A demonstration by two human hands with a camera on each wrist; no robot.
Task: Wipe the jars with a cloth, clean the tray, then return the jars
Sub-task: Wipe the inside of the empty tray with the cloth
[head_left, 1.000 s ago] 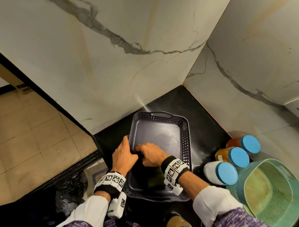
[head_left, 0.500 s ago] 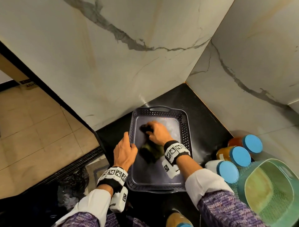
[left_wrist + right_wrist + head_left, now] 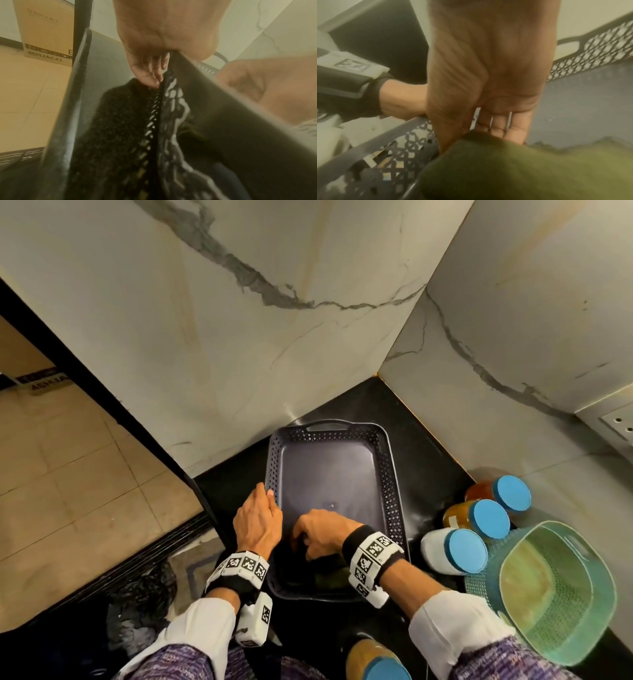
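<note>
A dark grey perforated tray [image 3: 387, 474] lies on the black counter in the corner. My left hand [image 3: 259, 517] grips its left rim, thumb inside and fingers outside; the left wrist view shows the left hand [image 3: 155, 56] over the tray wall [image 3: 240, 128]. My right hand [image 3: 320, 535] is inside the tray near its left wall, fingers curled on a dark green cloth [image 3: 329, 576]. In the right wrist view the right hand [image 3: 496, 94] holds the cloth [image 3: 522, 169] down on the tray floor [image 3: 582, 108]. Three blue-lidded jars [image 3: 486, 520] stand to the right of the tray.
A green mesh basket [image 3: 555, 587] sits at the right, beside the jars. Another blue-lidded jar [image 3: 376, 660] stands at the near edge by my right sleeve. Marble walls close the corner behind the tray. The counter edge drops to a tiled floor [image 3: 68, 474] on the left.
My right hand has drawn the cloth back from the far part of the tray to its near left side. The left hand has stayed on the left rim.
</note>
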